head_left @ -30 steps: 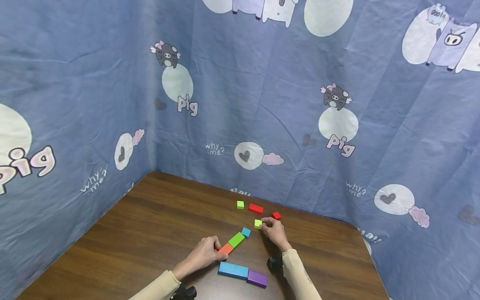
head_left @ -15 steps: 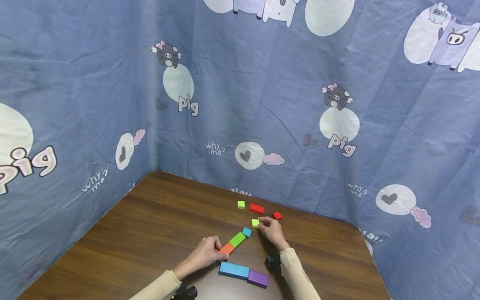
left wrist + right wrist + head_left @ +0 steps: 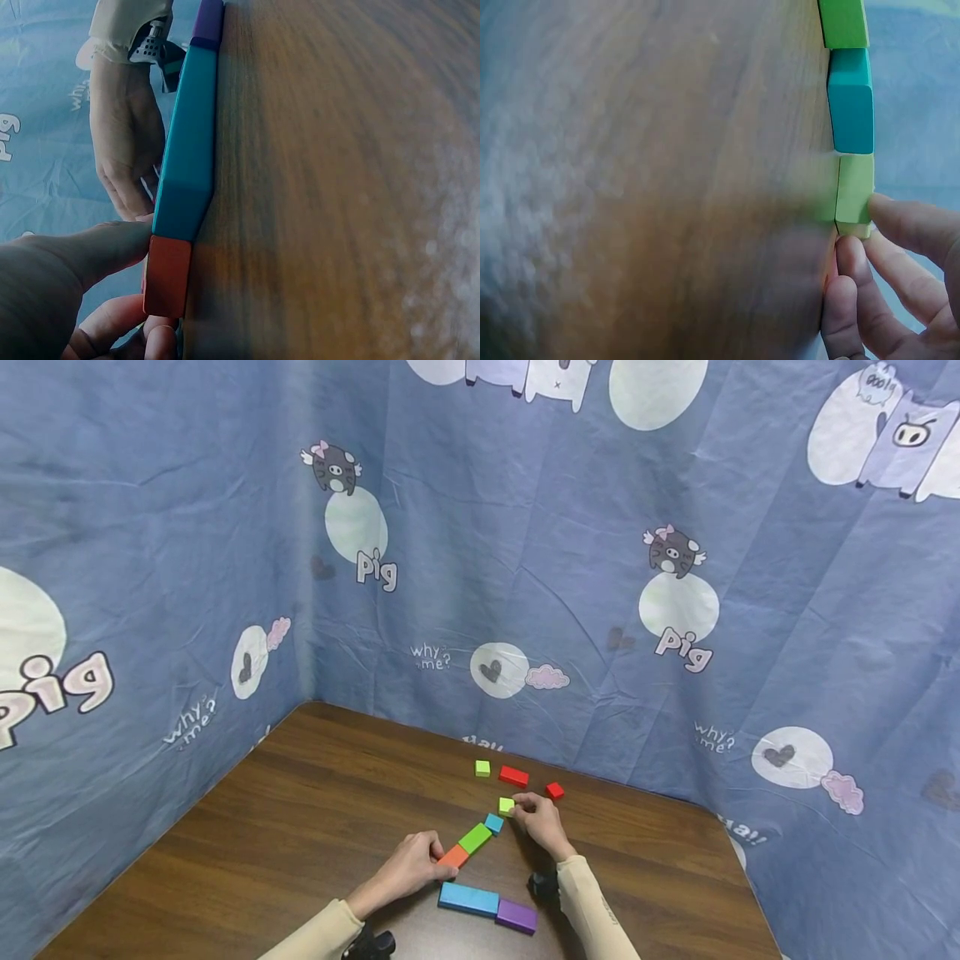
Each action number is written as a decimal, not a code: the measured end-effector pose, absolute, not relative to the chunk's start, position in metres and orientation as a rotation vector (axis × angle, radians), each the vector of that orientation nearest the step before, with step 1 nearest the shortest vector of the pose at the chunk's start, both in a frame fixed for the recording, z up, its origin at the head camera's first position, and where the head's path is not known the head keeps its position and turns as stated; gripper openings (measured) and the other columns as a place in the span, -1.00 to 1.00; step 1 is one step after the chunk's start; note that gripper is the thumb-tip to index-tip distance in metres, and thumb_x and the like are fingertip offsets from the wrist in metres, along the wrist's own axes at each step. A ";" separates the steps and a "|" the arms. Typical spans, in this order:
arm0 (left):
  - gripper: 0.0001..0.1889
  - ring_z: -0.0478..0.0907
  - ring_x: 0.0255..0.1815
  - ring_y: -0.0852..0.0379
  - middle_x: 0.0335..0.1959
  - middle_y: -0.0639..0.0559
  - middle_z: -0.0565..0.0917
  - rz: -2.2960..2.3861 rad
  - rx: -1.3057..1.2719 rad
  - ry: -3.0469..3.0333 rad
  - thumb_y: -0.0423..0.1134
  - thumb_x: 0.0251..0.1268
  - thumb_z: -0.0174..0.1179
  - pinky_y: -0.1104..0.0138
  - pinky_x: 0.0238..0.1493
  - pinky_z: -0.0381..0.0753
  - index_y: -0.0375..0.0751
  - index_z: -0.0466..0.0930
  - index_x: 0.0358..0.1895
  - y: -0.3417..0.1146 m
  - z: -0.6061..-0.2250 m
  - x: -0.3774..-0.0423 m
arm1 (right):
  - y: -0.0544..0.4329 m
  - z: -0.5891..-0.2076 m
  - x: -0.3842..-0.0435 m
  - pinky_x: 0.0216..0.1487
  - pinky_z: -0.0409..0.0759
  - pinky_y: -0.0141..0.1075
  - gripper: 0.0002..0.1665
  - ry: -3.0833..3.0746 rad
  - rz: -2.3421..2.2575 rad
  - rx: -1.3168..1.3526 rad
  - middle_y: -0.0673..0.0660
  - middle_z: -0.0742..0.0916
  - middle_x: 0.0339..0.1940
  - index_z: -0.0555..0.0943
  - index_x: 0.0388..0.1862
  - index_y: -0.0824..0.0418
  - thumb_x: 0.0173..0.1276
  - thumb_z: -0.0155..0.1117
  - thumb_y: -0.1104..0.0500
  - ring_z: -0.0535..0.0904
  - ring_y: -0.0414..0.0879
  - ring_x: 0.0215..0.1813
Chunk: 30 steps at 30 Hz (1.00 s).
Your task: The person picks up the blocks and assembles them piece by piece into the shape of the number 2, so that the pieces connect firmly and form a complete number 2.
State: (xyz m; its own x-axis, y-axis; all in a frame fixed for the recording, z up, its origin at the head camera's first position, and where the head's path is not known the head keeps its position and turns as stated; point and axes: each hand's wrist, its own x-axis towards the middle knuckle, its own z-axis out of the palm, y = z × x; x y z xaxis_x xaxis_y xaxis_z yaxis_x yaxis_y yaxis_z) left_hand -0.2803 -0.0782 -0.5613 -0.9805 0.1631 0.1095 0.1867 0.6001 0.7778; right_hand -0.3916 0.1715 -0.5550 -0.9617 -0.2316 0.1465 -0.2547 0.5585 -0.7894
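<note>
My left hand pinches the orange block between thumb and fingers; the left wrist view shows that orange block's end face beside the thumb. A green block sits end to end with it, and a small blue cube continues the slanting row. With thumb and fingertips, my right hand holds a lime cube just beyond the blue cube. In the right wrist view the lime cube appears beside the blue cube, low on the tabletop.
Nearer the front, a long blue block and a purple block lie end to end. Another lime cube, a red block and a red cube lie farther back. A patterned blue curtain borders the wooden table.
My right hand has slid the lime cube leftward, closer to the blue cube. The left hand has stayed on the orange block.
</note>
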 end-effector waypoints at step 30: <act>-0.65 0.35 -0.49 0.19 -0.49 0.09 0.52 -1.365 -0.289 -2.797 -0.09 -0.06 0.49 0.40 -0.50 0.28 -0.20 0.50 -0.42 -0.078 -0.560 -0.279 | 0.168 -0.554 -0.388 -0.30 0.50 -0.31 -0.67 -2.736 1.419 0.503 0.18 0.72 -0.24 0.64 -0.02 0.30 0.24 0.34 0.23 0.53 -0.13 -0.29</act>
State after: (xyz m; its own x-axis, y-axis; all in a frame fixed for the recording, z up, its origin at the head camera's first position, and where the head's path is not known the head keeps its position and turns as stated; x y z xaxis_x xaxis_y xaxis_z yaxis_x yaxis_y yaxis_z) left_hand -0.2790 -0.0785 -0.5598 -0.9828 0.1587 0.0949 0.1724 0.6016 0.7800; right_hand -0.3881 0.1678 -0.5535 -0.9479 -0.2736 0.1629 -0.2908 0.5354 -0.7930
